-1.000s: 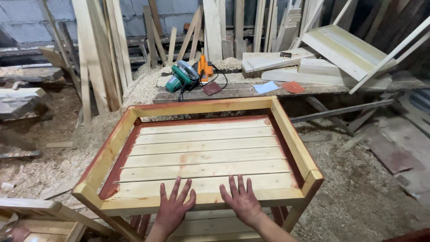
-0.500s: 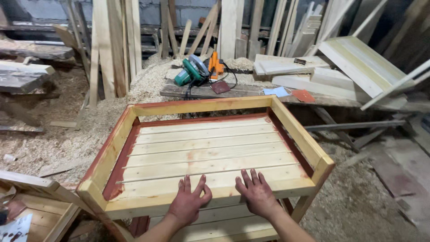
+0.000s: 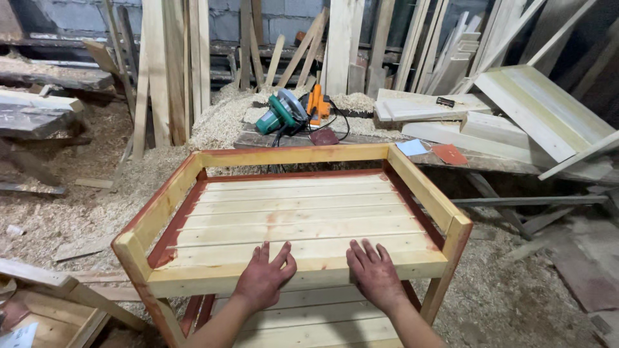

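Hands lie flat on the near edge of a wooden slatted tray-top [image 3: 290,219] — the upper shelf of a small pale-wood stand that sits in the middle of a sawdust-covered workshop floor. The left hand [image 3: 264,277] rests palm down with fingers spread, fingertips reaching onto the nearest slat; the right hand [image 3: 375,274] lies just beside it, also palm down with fingers fanned, gripping nothing. Both hands look stained a reddish brown.

The tray-top is a rectangle of light, unfinished slats running side to side with thin gaps between them, framed by a raised rim of yellowish boards on the left, far and right sides. Along the inside of that rim, a dark red-brown coat shows, most clearly on the left side and the far right corner. Corner posts carry the frame, and a lower slatted shelf [image 3: 309,322] shows beneath the hands.

Behind the stand, a rough workbench [image 3: 387,145] holds a green circular saw [image 3: 280,115], an orange power tool [image 3: 316,103] just beside it, a blue sheet [image 3: 411,147] and a red sheet [image 3: 449,154]. Planks [image 3: 174,58] lean upright against the grey block wall, and pale boards [image 3: 535,109] lie stacked to the right — heaps of sawdust [image 3: 219,122] spread around them.
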